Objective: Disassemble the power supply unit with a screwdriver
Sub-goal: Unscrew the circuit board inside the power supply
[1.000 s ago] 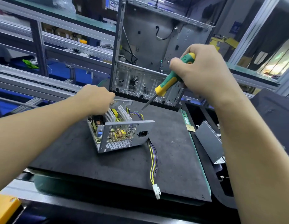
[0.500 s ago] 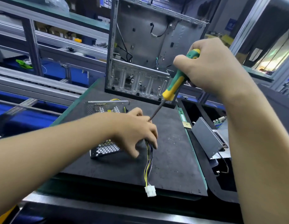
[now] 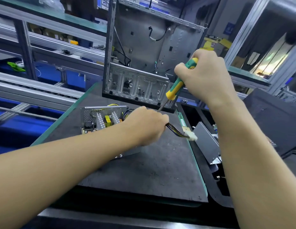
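No legible text or labels

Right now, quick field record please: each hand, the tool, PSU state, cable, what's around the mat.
left hand: grips the wire bundle, which runs right from the fist
right hand: holds the screwdriver, shaft angled down toward the left hand
power supply unit: on the black mat, cover off, heatsinks and board exposed
white connector: at the bundle's end, over the mat's right edge
computer case: upright, open, at the mat's far edge
grey metal panel: tilted, right of the mat
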Demonstrator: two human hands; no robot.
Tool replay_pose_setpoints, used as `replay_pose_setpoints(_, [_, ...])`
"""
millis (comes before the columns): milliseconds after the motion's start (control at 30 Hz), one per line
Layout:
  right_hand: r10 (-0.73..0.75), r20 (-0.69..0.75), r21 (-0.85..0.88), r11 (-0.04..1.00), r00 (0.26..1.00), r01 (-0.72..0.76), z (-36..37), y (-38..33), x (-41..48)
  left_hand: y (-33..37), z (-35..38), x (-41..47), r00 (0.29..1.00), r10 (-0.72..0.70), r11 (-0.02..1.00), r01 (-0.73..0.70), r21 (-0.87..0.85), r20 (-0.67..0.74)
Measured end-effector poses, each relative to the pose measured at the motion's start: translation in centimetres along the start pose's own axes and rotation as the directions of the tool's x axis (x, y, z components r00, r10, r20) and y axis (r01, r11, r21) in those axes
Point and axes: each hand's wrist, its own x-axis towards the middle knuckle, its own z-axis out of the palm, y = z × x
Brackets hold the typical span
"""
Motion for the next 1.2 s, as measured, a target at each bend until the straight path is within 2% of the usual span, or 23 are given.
replay_pose_setpoints(33, [-0.002, -0.008, -0.004, 1.0, 1.0, 0.002, 0.1, 0.0, 0.1, 0.1, 0.2, 0.4, 0.997, -0.016, 1.0, 0.015, 0.019, 0.07])
replay_pose_setpoints(67, [0.001, -0.008, -0.004, 1.0, 1.0, -0.002, 0.3, -0.1, 0.1, -0.1, 0.7, 0.6, 0.98, -0.023, 0.999, 0.018, 0.028, 0.199])
replay_pose_setpoints(133, [0.008, 0.004, -0.008, 1.0, 1.0, -0.008, 0.8, 0.0, -0.1, -1.1, 1.3, 0.6, 0.875, 0.016, 1.0, -0.008, -0.018, 0.483])
replay_pose_setpoints(200, [0.0, 0.007, -0.03, 1.0, 1.0, 0.0, 1.4, 0.2, -0.4, -3.4, 1.0, 0.5, 0.796, 0.068, 0.986, 0.037, -0.16, 0.602])
replay_pose_setpoints(267, [-0.008, 0.014, -0.042, 0.999, 1.0, 0.009, 2.0, 0.4, -0.7, -6.6, 0.0, 0.4, 0.787, 0.111, 0.955, 0.085, -0.285, 0.606])
replay_pose_setpoints(400, [-0.01, 0.02, -0.012, 1.0, 1.0, 0.01, 2.5, 0.2, -0.7, -9.7, 0.0, -0.3, 0.741, 0.046, 0.943, 0.189, -0.274, 0.67])
replay_pose_setpoints(500, [-0.02, 0.003, -0.001, 1.0, 1.0, 0.02, 2.7, 0.3, -0.5, -8.9, 1.5, -0.2, 0.765, -0.018, 0.947, 0.22, -0.236, 0.644])
replay_pose_setpoints(633, [-0.014, 0.013, -0.024, 1.0, 1.0, 0.014, 3.1, 1.2, -0.5, -8.5, 1.9, -0.1, 0.734, -0.185, 0.929, 0.348, -0.128, 0.653])
replay_pose_setpoints(700, [-0.006, 0.023, -0.02, 1.0, 1.0, 0.007, 3.4, 1.6, -0.5, -7.8, 2.1, 0.5, 0.733, -0.349, 0.891, 0.453, -0.036, 0.584])
replay_pose_setpoints(733, [-0.005, 0.029, -0.015, 1.0, 1.0, 0.005, 3.5, 1.7, -0.5, -7.3, 2.1, 1.1, 0.708, -0.447, 0.851, 0.525, 0.015, 0.547])
replay_pose_setpoints(800, [-0.008, 0.025, -0.005, 1.0, 1.0, 0.008, 3.6, 1.9, -0.5, -6.7, 2.2, 2.4, 0.592, -0.593, 0.748, 0.656, 0.101, 0.546])
replay_pose_setpoints(867, [-0.018, -0.017, 0.016, 1.0, 1.0, 0.018, 3.4, 1.9, -0.5, -7.1, 1.9, 3.5, 0.463, -0.647, 0.659, 0.739, 0.138, 0.606])
replay_pose_setpoints(933, [-0.027, -0.055, 0.062, 0.998, 0.998, 0.03, 2.8, 1.7, -0.3, -8.5, 2.2, 4.3, 0.399, -0.642, 0.634, 0.756, 0.161, 0.654])
replay_pose_setpoints(1033, [-0.069, -0.038, 0.12, 0.99, 0.997, 0.073, 1.4, 1.0, 0.2, -10.4, 2.7, 3.8, 0.44, -0.59, 0.685, 0.717, 0.131, 0.676])
replay_pose_setpoints(1100, [-0.129, 0.033, 0.151, 0.981, 0.991, 0.122, 1.1, 0.4, 0.3, -11.0, 2.6, 2.9, 0.498, -0.63, 0.703, 0.692, 0.164, 0.596])
replay_pose_setpoints(1167, [-0.2, 0.12, 0.146, 0.972, 0.973, 0.182, 1.7, -0.4, -0.1, -10.9, 1.8, 2.1, 0.589, -0.665, 0.719, 0.671, 0.18, 0.459])
replay_pose_setpoints(1200, [-0.233, 0.161, 0.134, 0.968, 0.959, 0.213, 2.3, -0.9, -0.4, -10.7, 1.4, 1.9, 0.666, -0.645, 0.751, 0.642, 0.153, 0.375])
